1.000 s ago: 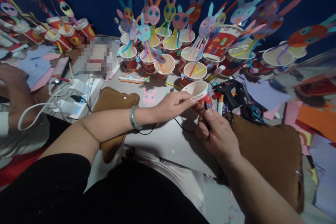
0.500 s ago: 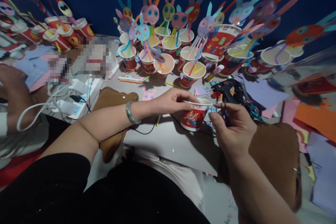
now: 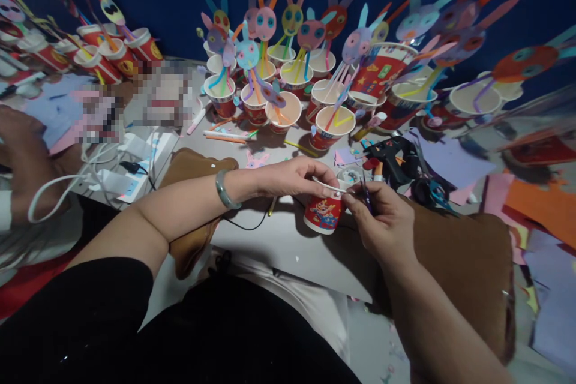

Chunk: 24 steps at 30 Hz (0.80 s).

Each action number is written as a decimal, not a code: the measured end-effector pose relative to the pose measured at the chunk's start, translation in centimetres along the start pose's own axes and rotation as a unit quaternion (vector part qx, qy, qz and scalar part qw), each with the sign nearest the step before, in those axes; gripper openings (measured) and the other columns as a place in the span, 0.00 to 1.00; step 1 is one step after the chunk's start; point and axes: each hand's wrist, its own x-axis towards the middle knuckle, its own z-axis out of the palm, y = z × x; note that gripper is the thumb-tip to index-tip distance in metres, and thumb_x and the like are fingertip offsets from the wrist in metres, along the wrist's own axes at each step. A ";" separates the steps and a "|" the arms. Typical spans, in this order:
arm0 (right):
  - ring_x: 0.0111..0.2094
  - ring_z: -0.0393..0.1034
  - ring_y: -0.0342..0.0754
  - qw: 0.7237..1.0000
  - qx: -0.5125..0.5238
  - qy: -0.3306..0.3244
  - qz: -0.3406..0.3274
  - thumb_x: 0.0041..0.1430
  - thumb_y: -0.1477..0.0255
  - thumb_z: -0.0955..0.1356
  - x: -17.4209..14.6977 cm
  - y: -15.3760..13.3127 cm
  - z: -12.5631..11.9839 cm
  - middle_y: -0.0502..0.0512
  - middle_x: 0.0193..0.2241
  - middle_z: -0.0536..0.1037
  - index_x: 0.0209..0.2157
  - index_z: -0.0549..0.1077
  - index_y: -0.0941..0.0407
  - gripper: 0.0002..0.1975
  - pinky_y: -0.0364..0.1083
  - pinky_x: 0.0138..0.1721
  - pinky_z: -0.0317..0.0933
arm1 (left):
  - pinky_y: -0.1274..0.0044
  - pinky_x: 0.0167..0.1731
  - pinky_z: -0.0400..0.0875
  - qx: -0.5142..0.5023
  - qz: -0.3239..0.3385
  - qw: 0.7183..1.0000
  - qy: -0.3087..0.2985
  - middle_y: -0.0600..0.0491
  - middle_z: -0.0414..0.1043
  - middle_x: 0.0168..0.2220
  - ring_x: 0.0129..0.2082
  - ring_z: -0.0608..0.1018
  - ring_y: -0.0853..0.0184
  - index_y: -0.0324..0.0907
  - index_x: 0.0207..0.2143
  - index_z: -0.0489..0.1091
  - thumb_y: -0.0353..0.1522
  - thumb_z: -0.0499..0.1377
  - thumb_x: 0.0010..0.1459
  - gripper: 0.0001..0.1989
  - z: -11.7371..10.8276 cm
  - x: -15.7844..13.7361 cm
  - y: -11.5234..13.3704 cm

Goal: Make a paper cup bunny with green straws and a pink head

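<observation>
A red paper cup (image 3: 324, 214) with a printed cartoon figure is tilted just above the table, its white rim uppermost. My left hand (image 3: 310, 179) is closed on the rim from the left, with fingers over the mouth and thumb outside. At the rim's right side, my right hand (image 3: 382, 216) pinches the edge between thumb and fingers. Between those fingers a dark purple pair of scissors (image 3: 367, 197) sticks up, its handles mostly hidden. Just behind the cup lies a clear round tape roll (image 3: 348, 176). Left of it, a pink paper rabbit head (image 3: 256, 159) rests on the table.
Straw-legged paper rabbits stand in several cups (image 3: 333, 127) along the back. A black glue gun (image 3: 391, 159) and coloured paper (image 3: 540, 204) lie right. Brown cushions (image 3: 468, 264) flank me. Left are a power strip (image 3: 148, 168) with white cables and another person's arm (image 3: 22, 162).
The cup has tilted and shifted slightly left and down. My right hand has moved left, and its thumb now presses on the rim. The tape roll behind the cup has come into view.
</observation>
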 end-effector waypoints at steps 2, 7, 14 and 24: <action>0.24 0.67 0.43 1.000 0.007 0.005 -0.001 0.59 0.65 0.72 -0.1 0.1 0.1 0.47 0.25 0.76 0.33 0.74 0.53 0.07 0.43 0.27 0.64 | 0.78 0.37 0.72 -0.005 -0.010 1.000 -0.011 0.54 0.76 0.32 0.31 0.78 0.74 0.35 0.36 0.74 0.28 0.68 0.53 0.08 0.0 0.0 -0.1; 0.25 0.72 0.44 0.988 -0.065 0.107 -0.094 0.52 0.68 0.76 -0.7 0.4 0.2 0.49 0.30 0.80 0.40 0.75 0.52 0.13 0.44 0.28 0.67 | 0.80 0.33 0.69 0.037 -0.006 0.999 0.017 0.55 0.75 0.30 0.28 0.75 0.76 0.35 0.36 0.75 0.30 0.66 0.56 0.07 0.1 0.0 -0.2; 0.28 0.78 0.48 0.941 -0.221 0.055 -0.252 0.60 0.69 0.71 -0.8 -0.2 -0.2 0.52 0.30 0.84 0.41 0.77 0.51 0.07 0.45 0.30 0.68 | 0.81 0.34 0.68 0.088 0.034 0.995 0.037 0.57 0.74 0.27 0.27 0.73 0.77 0.34 0.32 0.76 0.30 0.68 0.54 0.07 0.4 -0.1 0.2; 0.24 0.75 0.48 0.931 -0.272 0.061 -0.236 0.59 0.68 0.70 -1.4 0.4 0.0 0.52 0.24 0.81 0.38 0.81 0.50 0.08 0.47 0.30 0.68 | 0.80 0.37 0.70 0.156 0.056 0.985 0.051 0.53 0.78 0.31 0.30 0.75 0.75 0.34 0.34 0.79 0.29 0.67 0.54 0.05 0.7 -0.3 0.6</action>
